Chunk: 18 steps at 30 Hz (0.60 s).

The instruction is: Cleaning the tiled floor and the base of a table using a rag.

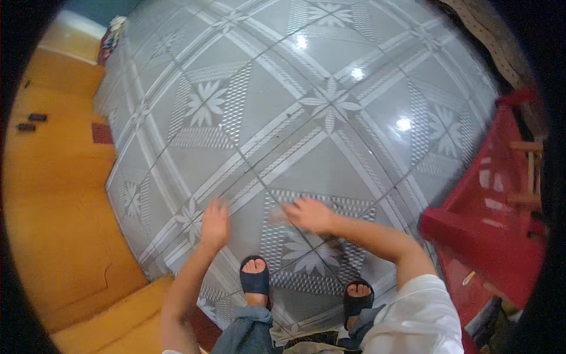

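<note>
Over the patterned grey tile floor (pixel 283 150), both my forearms reach forward and the hands are motion-blurred. My left hand (pixel 215 223) has its fingers stretched forward, and nothing shows in it. To its right, my right hand (pixel 309 215) points inward, thumb and fingers blurred but seemingly apart, with no object visible in it. Below them, my feet wear dark open-toed sandals, the left sandal (pixel 255 276) and the right sandal (pixel 358 296) planted apart on the tiles. Blue jeans (pixel 247 329) cover my legs.
Yellow-brown wooden furniture (pixel 66 190) lines the left side, with small black objects (pixel 37 117) on its face. On the right stands a red piece of furniture (pixel 477 234), a wooden frame (pixel 526 172) by it. A patterned fabric edge (pixel 486 40) curves along the upper right.
</note>
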Motion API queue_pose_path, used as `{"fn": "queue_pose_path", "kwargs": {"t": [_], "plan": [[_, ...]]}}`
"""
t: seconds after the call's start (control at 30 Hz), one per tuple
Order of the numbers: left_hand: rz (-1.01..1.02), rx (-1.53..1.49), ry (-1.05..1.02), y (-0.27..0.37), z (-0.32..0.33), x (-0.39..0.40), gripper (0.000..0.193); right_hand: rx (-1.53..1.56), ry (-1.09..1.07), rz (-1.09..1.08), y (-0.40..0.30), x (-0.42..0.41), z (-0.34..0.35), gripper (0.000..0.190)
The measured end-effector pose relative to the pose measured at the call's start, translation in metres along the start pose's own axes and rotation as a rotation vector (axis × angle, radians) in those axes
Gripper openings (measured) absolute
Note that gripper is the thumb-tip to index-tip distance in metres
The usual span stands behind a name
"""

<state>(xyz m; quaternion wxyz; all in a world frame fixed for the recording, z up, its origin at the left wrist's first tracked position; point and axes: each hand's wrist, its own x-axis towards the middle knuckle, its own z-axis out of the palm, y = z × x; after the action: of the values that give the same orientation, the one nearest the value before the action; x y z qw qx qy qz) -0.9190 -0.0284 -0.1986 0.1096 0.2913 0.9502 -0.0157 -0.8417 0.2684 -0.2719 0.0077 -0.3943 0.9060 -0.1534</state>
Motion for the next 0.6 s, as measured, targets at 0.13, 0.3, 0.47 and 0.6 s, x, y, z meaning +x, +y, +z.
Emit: {"fn": "queue_pose_path", "kwargs": {"t": [0.13, 0.3, 0.47, 0.6], "plan": [[-0.232, -0.104, 0.272, -0.009, 0.025, 0.050, 0.045, 0.180, 0.406, 0.395, 0.056, 0.067, -0.014, 0.045], [-0.264, -0.067, 0.445, -0.051, 0.046, 0.099, 0.046, 0.241, 0.822, 0.642, 0.041, 0.028, -0.065, 0.043], [-0.323, -0.054, 0.390, -0.034, 0.051, 0.129, 0.047, -0.544, 1.053, 1.622, -0.007, -0.136, -0.042, 0.047], [-0.338, -0.082, 0.344, -0.033, 0.068, 0.132, 0.048, -0.604, 0.802, 2.109, -0.041, -0.151, -0.007, 0.050]]}}
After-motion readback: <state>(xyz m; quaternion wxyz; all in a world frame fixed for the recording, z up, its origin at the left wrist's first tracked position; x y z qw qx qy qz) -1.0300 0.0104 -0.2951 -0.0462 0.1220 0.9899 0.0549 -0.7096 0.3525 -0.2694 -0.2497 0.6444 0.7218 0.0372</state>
